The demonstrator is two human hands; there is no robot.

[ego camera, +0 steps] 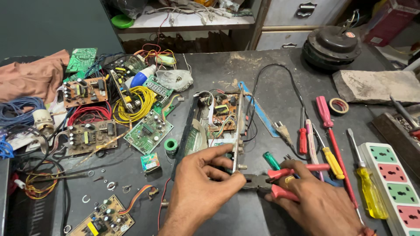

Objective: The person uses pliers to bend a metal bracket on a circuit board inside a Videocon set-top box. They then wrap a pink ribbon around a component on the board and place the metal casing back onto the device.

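Your left hand (201, 183) pinches the open device chassis (218, 126); your right hand (317, 201) grips red-handled pliers (267, 180), its nose at the chassis edge.

Cluttered dark workbench (245, 70): boards (148, 131), screwdrivers (326, 118).

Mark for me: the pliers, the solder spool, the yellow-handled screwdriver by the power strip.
pliers (280, 183), head view, on the red handles in the right hand.
solder spool (171, 144), head view, on its green top rim.
yellow-handled screwdriver (371, 192), head view, on the middle of the yellow handle.
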